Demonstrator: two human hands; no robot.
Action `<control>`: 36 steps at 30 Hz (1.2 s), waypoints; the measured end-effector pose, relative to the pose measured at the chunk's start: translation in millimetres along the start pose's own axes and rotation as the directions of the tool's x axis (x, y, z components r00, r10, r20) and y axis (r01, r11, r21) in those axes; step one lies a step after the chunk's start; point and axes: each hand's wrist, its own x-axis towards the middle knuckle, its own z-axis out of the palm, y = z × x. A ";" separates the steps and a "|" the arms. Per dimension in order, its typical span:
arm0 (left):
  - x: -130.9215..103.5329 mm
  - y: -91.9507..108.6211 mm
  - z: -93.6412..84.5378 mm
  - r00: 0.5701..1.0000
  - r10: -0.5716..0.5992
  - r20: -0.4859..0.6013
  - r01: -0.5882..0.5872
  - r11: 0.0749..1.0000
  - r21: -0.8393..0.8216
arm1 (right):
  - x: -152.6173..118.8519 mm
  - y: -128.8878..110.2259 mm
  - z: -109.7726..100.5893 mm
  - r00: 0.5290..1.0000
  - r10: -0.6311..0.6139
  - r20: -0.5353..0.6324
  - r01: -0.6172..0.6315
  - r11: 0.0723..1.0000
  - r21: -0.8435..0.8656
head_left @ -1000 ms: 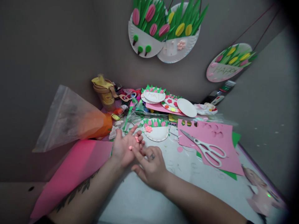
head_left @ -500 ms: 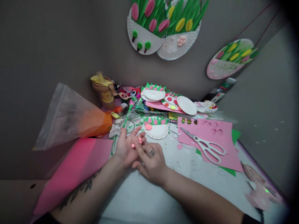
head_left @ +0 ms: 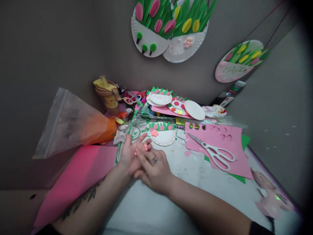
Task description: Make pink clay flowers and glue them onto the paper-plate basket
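Note:
My left hand point(head_left: 132, 157) is palm up, thumb apart and the outer fingers partly curled, cradling small pink clay pieces. One pink clay piece point(head_left: 146, 147) rests by the curled fingers; another point(head_left: 135, 153) shows on the palm beside my right fingertips. My right hand point(head_left: 156, 169) lies over the palm, its index finger stretched out and pressing there, thumb apart; whatever is under the fingertip is hidden. Just beyond the hands is a half-round white paper-plate craft point(head_left: 164, 137) with green paper grass, pink tulips and a pink clay flower point(head_left: 154, 133).
White-handled scissors point(head_left: 215, 151) lie on a pink sheet point(head_left: 234, 137) at right. An orange-filled plastic bag point(head_left: 97, 129), a lidded cup point(head_left: 109, 98) and pink paper point(head_left: 80, 176) are at left. Decorated plates point(head_left: 160, 98) stand behind; others point(head_left: 186, 49) hang on the wall.
My right hand has shifted slightly left across my left palm. The pink piece near the fingertips is now partly covered, and the whole view has moved a little.

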 end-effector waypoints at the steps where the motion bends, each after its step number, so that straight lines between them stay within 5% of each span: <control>1: 0.0 0.2 0.0 1.000 0.029 0.008 -0.029 1.000 -0.008 | -0.1 0.3 -0.1 1.000 0.013 0.017 -0.013 1.000 -0.005; 13: -0.6 3.9 -0.5 0.999 0.032 0.024 -0.031 0.998 -0.053 | -1.4 1.6 1.7 0.997 -0.012 0.072 0.012 1.000 -0.001; 36: -0.9 3.7 -5.0 0.986 0.052 0.157 -0.024 0.985 -0.172 | -3.4 9.8 1.9 0.986 0.122 0.110 -0.137 0.982 0.134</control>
